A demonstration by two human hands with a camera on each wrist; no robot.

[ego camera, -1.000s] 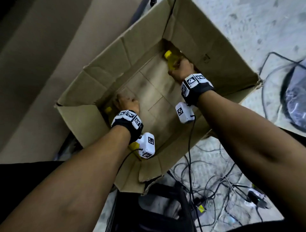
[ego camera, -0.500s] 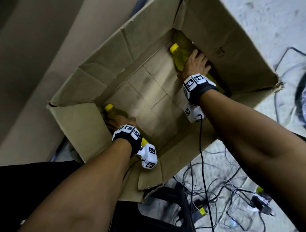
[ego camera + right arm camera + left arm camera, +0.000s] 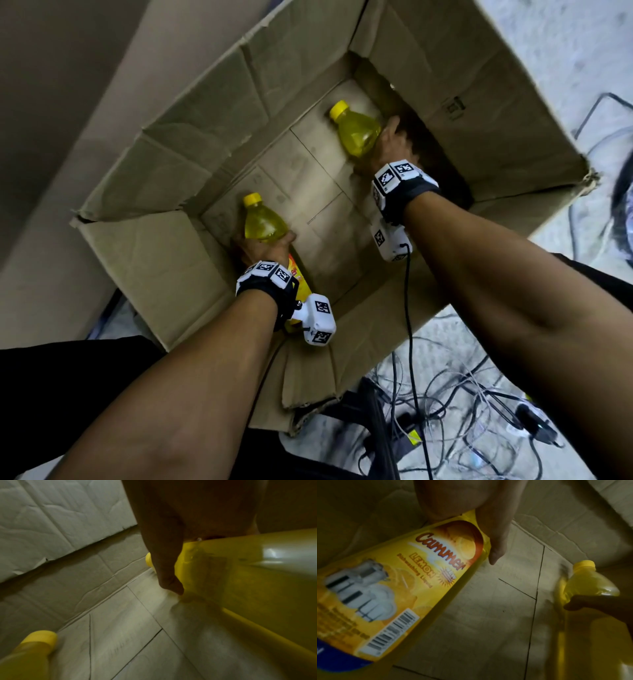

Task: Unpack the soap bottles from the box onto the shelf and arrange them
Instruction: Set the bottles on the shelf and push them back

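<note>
Both hands reach down into an open cardboard box [image 3: 479, 85]. My left hand [image 3: 263, 250] grips a yellow soap bottle [image 3: 263, 226] round its body at the box's near left; the yellow cap points away from me. Its yellow lemon label [image 3: 406, 582] fills the left wrist view, with my thumb [image 3: 494, 534] across it. My right hand [image 3: 394, 150] grips a second yellow-capped soap bottle [image 3: 356, 133] near the far right corner. That bottle's body [image 3: 248, 574] runs under my thumb [image 3: 164, 561] in the right wrist view, where the left bottle's cap [image 3: 41, 638] also shows.
The box floor [image 3: 329, 219] between the two bottles is bare cardboard with flap seams. The box walls stand high around both hands. A tangle of cables [image 3: 445, 394] lies on the grey floor at the lower right. A plain wall [image 3: 51, 85] rises on the left.
Both bottles have come up off the box's corners and show more fully. The right hand went from lying over its bottle to gripping it; the left bottle rose from under the left hand.
</note>
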